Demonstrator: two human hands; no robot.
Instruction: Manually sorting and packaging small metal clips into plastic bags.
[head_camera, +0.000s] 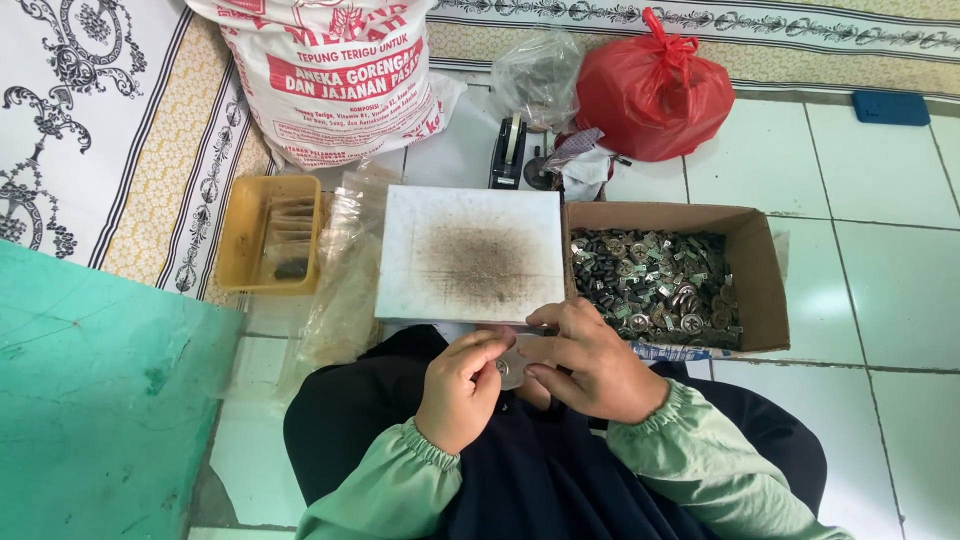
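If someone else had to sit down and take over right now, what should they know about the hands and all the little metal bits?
Left hand: held over the lap, fingers curled around a small round metal piece.
Right hand: touching the same piece from the other side, pinching it with the fingertips.
Things: a cardboard box of small metal parts lies to the right; a white board with a dark smudge lies just ahead; a yellow tray sits to the left, beside clear plastic bags.
Done: cannot tell from this view.
Left: the box holds many parts.
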